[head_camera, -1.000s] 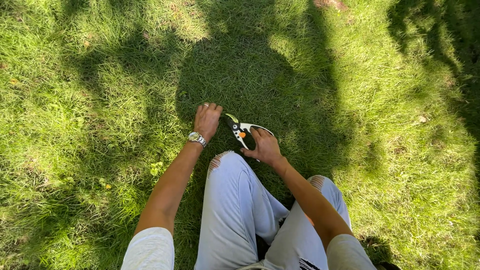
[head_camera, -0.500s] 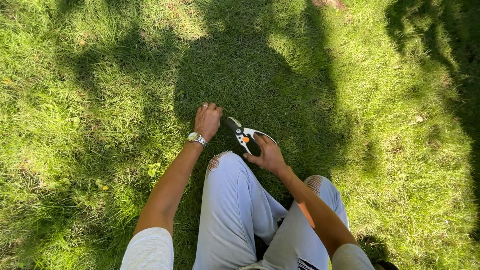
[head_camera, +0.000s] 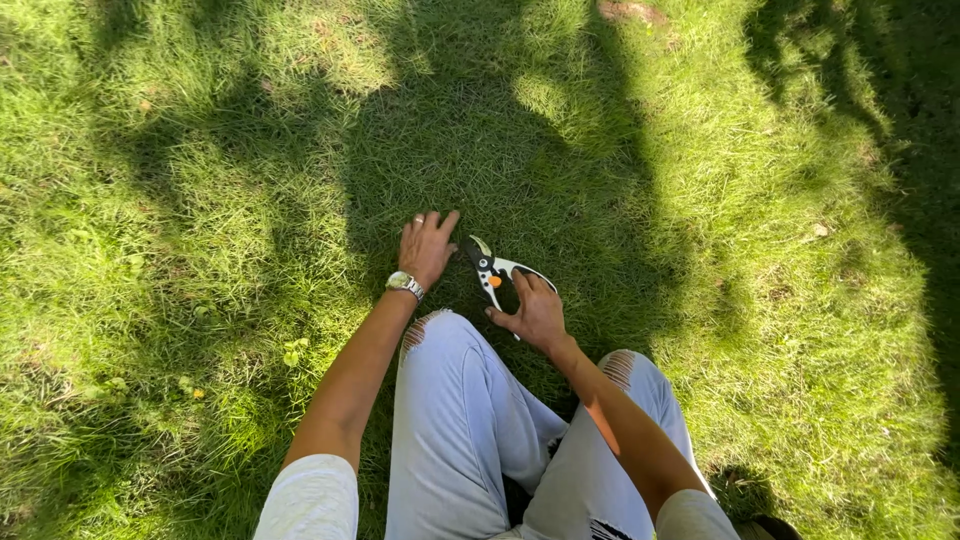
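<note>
The sunlit green lawn (head_camera: 250, 200) is spreading round a kneeling person in pale ripped jeans (head_camera: 470, 420). The right hand (head_camera: 535, 315) is clasping black-handled pruning shears (head_camera: 492, 272), blades pointing away, seemingly for cutting; just left, the left hand (head_camera: 427, 247) is pressing flat and empty.

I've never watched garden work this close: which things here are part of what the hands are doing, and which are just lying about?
In use:
right hand gripping the pruning shears
left hand pressed on the grass

Just there:
small yellow flower
bare dirt patch
</note>
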